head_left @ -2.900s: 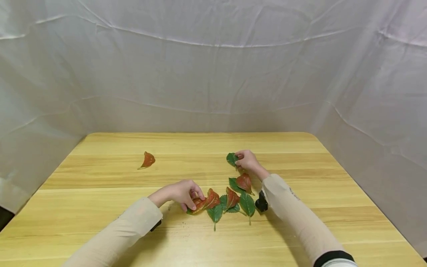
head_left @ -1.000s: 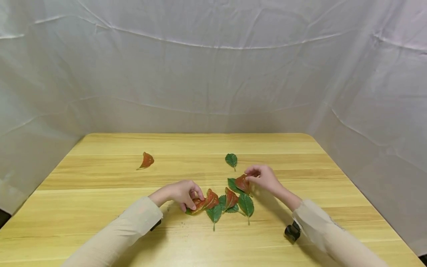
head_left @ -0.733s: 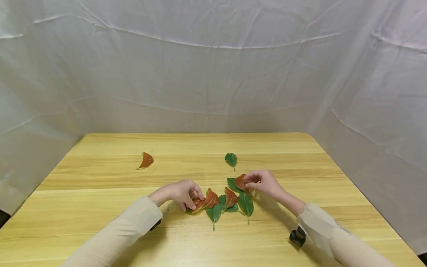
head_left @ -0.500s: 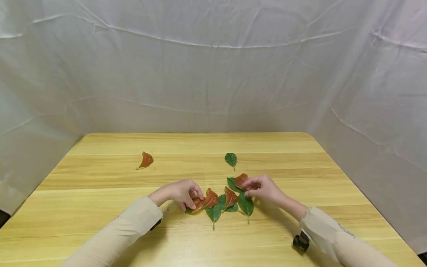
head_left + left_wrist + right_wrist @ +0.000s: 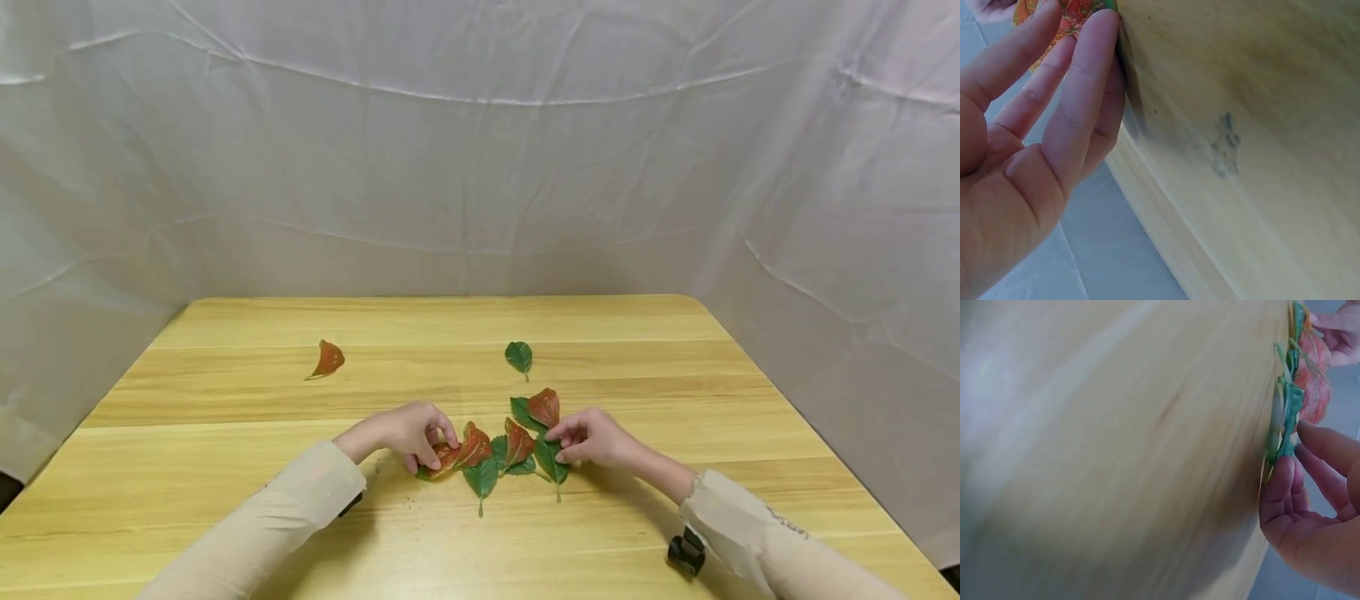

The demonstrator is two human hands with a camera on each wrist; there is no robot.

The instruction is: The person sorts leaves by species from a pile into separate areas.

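Note:
My left hand (image 5: 408, 433) pinches the leftmost red leaf (image 5: 447, 457) of a row of overlapping red and green leaves; in the left wrist view that leaf (image 5: 1075, 14) shows between thumb and fingers. At the row's right end, my right hand (image 5: 596, 437) pinches the edge of a green leaf (image 5: 551, 463), seen edge-on in the right wrist view. Between the hands lie two more red leaves, one curled (image 5: 474, 447), the other (image 5: 519, 444) upright on green ones. Just beyond the right fingertips sits another red leaf (image 5: 544, 407) over a green leaf.
A single red leaf (image 5: 328, 358) lies at the far left of the wooden table (image 5: 225, 400). One green leaf (image 5: 518, 357) lies alone behind the row. Pale sheeting (image 5: 465, 167) hangs behind and beside the table. Small dark specks mark the wood near my left hand.
My right hand let go of the far green leaf, came nearer to the red leaf on the right, then slid down to the green leaf below it. My left hand stayed put.

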